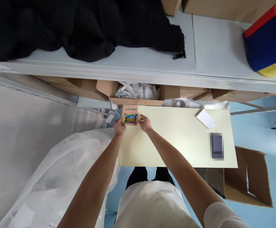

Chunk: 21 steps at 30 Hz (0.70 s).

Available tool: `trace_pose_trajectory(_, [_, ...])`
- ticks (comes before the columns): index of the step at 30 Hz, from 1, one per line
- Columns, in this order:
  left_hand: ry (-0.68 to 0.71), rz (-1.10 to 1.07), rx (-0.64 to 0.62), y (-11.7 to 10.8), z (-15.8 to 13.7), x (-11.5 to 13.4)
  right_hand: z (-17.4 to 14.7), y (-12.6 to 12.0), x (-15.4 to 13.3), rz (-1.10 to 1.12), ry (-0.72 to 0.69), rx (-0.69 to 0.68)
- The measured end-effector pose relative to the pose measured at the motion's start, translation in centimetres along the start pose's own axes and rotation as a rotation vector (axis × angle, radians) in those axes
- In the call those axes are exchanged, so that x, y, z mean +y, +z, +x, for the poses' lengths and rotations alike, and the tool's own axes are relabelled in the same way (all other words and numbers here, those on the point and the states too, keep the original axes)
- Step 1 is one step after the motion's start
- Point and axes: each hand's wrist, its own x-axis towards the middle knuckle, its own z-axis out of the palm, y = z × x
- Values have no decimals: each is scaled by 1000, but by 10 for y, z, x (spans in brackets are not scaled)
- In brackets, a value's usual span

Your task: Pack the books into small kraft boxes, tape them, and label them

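A small pink book (130, 108) with dark lettering and a picture of a yellow field under blue sky is at the far left corner of the pale yellow table (166, 139). My left hand (119, 127) grips its left edge, the thumb near the lower corner. Just beside the right edge is my right hand (145, 123), its fingers apart and nothing visible between them. Whether its fingertips touch the book is too small to tell.
A white pad (206, 119) and a blurred dark rectangular object (217, 146) lie on the table's right. Behind stands a carton (138, 102) of white material, under a shelf (147, 60) bearing black cloth (85, 31). A large translucent bag (64, 171) fills the left; an open carton (247, 180) sits right.
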Motion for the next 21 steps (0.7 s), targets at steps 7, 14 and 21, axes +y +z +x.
trace_pose_trajectory(7, [231, -97, -187, 1, -54, 73, -82, -90, 37, 246, -48, -57])
trace_pose_trajectory(14, [412, -181, -746, 33, -128, 191, -143, -247, 57, 235, -180, 165])
trace_pose_trajectory(21, [651, -194, -581, 88, -158, 343, -140, -397, -3, 203, -448, 440])
